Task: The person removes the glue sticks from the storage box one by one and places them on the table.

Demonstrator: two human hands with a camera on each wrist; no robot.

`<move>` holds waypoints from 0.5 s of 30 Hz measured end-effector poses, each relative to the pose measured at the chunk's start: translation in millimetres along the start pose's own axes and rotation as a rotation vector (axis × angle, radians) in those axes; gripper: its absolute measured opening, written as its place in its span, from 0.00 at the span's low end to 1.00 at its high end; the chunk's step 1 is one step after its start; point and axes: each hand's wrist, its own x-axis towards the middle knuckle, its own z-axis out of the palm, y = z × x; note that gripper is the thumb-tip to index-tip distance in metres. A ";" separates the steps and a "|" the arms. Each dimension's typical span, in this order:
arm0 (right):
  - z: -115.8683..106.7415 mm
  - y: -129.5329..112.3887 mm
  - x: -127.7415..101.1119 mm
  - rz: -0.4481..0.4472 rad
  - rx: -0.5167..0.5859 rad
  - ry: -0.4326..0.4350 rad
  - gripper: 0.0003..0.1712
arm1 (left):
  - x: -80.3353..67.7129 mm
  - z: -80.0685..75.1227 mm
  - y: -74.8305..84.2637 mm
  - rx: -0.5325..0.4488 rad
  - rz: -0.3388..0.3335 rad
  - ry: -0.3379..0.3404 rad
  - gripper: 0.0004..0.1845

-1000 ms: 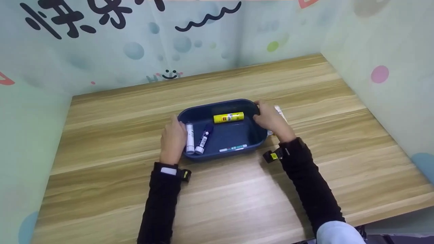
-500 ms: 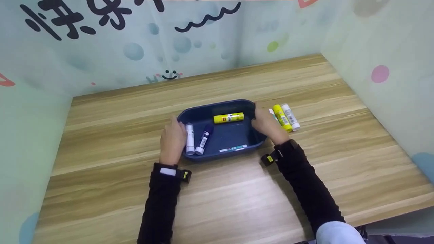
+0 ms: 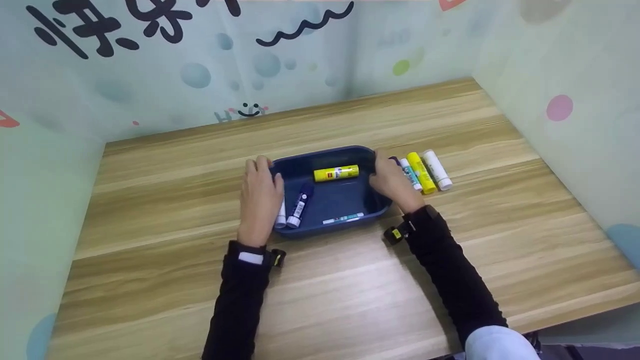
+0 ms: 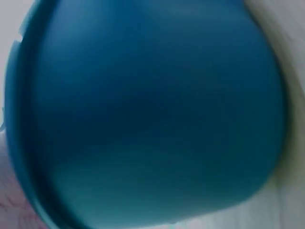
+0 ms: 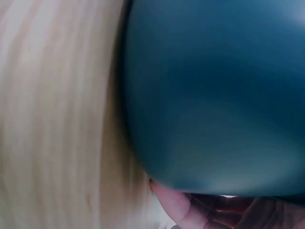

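Note:
A dark blue plastic bin (image 3: 340, 200) sits on the table between the hands. My right hand (image 3: 395, 182) grips its right end; in the right wrist view, fingertips (image 5: 174, 202) touch the bin's underside edge. At the left end, my left hand (image 3: 261, 202) rests over the rim, its fingers loosely extended and thumb apart on the inner side. Inside lie a yellow glue stick (image 3: 336, 173), a dark blue glue stick (image 3: 301, 205), a white glue stick (image 3: 281, 217) partly hidden by the left hand, and a slim white-and-teal stick (image 3: 343, 218).
Right of the bin, side by side on the wooden table (image 3: 165, 240), lie a white glue stick (image 3: 437, 170), a yellow one (image 3: 421, 173), a white-and-teal one (image 3: 411, 175) and a dark blue one (image 3: 394, 161) partly behind the right hand. Printed walls enclose the table's back and sides.
Glue sticks beside the right hand have come into view and shifted slightly right. My left hand has loosened and turned at the rim, its thumb moving apart. The bin has hardly moved.

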 end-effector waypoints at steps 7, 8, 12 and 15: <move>0.2 -0.5 1.6 0.008 -0.038 0.007 0.29 | -4.7 9.2 7.9 0.025 0.052 -0.257 0.18; 0.2 -0.6 1.8 0.009 -0.038 0.006 0.29 | -5.9 11.0 8.5 0.053 0.050 -0.302 0.21; 0.0 -0.5 2.1 0.001 -0.022 0.000 0.30 | -10.6 18.8 10.1 0.117 0.063 -0.431 0.28; -0.5 -0.7 1.7 -0.007 -0.007 -0.007 0.31 | -13.3 23.7 11.6 0.131 0.096 -0.464 0.30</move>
